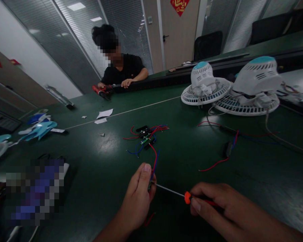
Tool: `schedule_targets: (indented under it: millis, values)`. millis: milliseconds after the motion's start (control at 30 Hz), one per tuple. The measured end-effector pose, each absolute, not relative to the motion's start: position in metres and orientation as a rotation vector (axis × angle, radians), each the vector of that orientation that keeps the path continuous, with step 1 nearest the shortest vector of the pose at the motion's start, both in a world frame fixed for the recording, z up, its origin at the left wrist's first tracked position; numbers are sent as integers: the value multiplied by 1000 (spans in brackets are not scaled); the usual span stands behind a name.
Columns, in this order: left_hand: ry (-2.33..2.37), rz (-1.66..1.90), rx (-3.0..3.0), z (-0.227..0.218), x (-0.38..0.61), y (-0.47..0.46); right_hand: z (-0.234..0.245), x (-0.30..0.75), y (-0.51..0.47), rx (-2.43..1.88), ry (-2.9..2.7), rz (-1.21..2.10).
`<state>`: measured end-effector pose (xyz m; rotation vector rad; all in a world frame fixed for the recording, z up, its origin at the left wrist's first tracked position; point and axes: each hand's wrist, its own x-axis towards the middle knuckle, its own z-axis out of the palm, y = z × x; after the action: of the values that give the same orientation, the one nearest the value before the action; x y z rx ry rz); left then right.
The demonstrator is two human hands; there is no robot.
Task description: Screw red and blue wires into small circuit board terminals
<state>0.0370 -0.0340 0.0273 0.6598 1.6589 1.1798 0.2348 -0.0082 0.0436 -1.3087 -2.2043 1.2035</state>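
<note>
Counter [255, 174]: dark green, smooth, faintly glossy; the dark surface could hide any small part I drop

Fans: two white plastic desk fans [204, 84] [255, 87], round slatted guards flat on the counter, teal caps on ribbed housings, just beside each other at the far right

Across from me: a co-worker [121, 65] in a black top, one hand near a red-and-black hand tool [102, 90]

Left of the counter: crumpled blue plastic pieces [39, 129]; nearer me, a pixelated object I cannot make out

Mid-counter: a loose cluster of black parts and a small green circuit board [145, 134] trailing thin red and blue wires; a snagged wire could drag it or strain a joint

To its right: a black wired part [227, 149] with red and blue leads

Paper scraps [104, 113]: white, torn-looking, well apart from my hands

My right hand [212, 208]: fingers closed around the screwdriver [187, 197], orange-collared handle, thin steel shaft

My left hand [137, 198]: fingers pinched on the small dark component [149, 186], held above the near counter, red and blue wires rising from it; the shaft tip meets it, so a slip could jab my fingers or knock it loose
</note>
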Motion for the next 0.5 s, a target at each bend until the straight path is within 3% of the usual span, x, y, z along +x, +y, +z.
schedule_targets:
  millis: [500]
  values:
    - [1625, 1192, 631, 28, 36, -34, 52, 234, 1, -1217, -2390, 1346]
